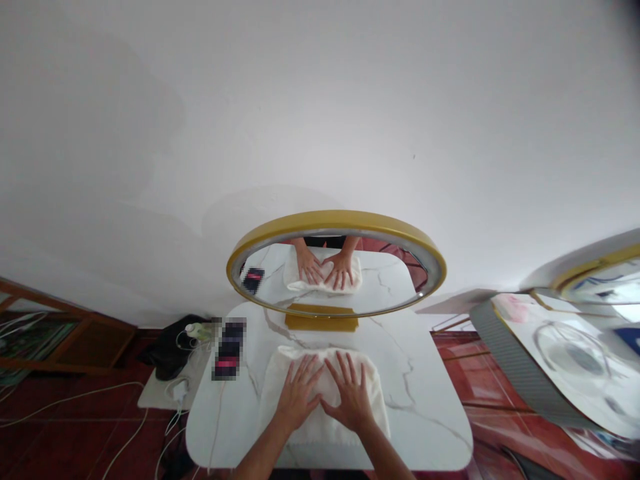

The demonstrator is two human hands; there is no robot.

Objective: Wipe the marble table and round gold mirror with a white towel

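Note:
A folded white towel [327, 430] lies flat on the white marble-patterned table [430, 413]. My left hand [299, 393] rests palm down on its left half, fingers spread. On the right half my right hand [349, 393] is also laid flat with its fingers apart. The two thumbs come close together near the middle of the cloth. Neither hand grips anything. Behind the towel stands a round mirror with a gold frame [335, 219] on a gold base [321, 323]; both hands and the towel are reflected in it.
A pixelated dark object [230, 350] lies at the table's left edge. Cables, a black bag [173, 350] and a bottle [197, 331] sit on a low surface to the left. At right is another white-topped table [560, 353] with a second gold-framed mirror [600, 270]. A white wall [320, 100] rises behind.

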